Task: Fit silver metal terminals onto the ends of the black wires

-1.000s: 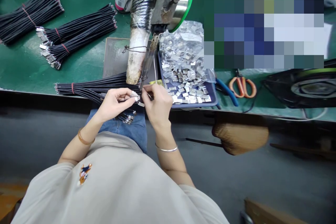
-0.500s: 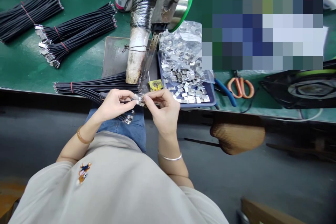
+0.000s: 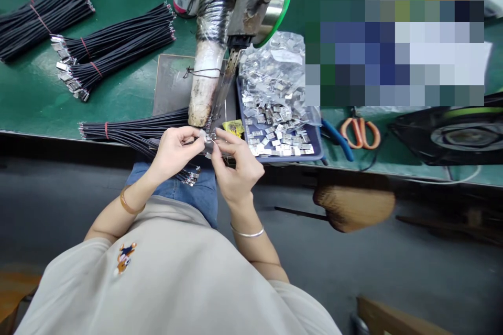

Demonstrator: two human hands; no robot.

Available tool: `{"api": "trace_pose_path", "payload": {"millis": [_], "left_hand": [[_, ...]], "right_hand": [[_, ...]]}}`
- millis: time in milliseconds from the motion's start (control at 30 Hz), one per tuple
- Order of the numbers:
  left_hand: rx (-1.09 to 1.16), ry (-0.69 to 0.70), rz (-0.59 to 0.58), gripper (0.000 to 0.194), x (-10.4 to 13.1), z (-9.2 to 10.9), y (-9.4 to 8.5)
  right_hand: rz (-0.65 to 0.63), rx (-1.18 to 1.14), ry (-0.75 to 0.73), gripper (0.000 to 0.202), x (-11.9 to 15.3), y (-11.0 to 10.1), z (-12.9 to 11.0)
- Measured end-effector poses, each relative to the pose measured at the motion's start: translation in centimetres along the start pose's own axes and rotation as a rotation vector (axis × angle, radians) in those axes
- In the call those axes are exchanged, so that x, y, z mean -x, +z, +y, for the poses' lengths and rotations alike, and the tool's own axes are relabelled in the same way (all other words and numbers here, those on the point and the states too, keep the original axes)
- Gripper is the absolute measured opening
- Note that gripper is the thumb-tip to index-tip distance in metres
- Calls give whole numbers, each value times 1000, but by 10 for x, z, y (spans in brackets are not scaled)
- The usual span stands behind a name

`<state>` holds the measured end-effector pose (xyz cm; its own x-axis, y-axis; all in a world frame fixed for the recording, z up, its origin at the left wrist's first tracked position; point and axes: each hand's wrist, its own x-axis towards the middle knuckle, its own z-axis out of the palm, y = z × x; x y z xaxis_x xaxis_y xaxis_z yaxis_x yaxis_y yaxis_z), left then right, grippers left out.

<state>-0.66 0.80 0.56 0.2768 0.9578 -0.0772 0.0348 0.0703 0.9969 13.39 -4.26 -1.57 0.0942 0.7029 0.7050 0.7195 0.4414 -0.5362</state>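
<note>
My left hand (image 3: 172, 151) is closed in a pinch at the table's front edge, its thumb and fingertips on a small metal connector (image 3: 208, 137). Just right of it is my right hand (image 3: 238, 167), thumb and forefinger curled close around the connector's right side. What lies between those right fingertips is too small to make out. Under and beside my left hand lies a bundle of black cables (image 3: 145, 124) tied with a red band. Some cable ends with metal tips (image 3: 190, 175) hang over my lap. A soldering iron-like metal arm (image 3: 223, 89) reaches down just above my fingertips.
A blue tray (image 3: 288, 158) of loose metal connector shells and a plastic bag (image 3: 271, 63) sits to the right. A taped hose (image 3: 204, 84) comes down beside a solder spool (image 3: 275, 15). Further right lie orange-handled pliers (image 3: 359, 132). Tied cable bundles (image 3: 126, 36) lie left.
My right hand has shifted slightly left and down, and its fingers have opened a little around the connector. The left hand has moved slightly, still pinching.
</note>
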Motion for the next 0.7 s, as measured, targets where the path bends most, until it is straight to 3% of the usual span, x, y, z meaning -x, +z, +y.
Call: {"api": "trace_pose_path", "payload": {"millis": [333, 700], "left_hand": [[4, 26, 97, 22, 2, 2, 4], [-80, 5, 73, 22, 4, 2, 4]], "right_hand": [[6, -65, 84, 9, -7, 0, -3], [-10, -82, 120, 10, -7, -1, -1]]}}
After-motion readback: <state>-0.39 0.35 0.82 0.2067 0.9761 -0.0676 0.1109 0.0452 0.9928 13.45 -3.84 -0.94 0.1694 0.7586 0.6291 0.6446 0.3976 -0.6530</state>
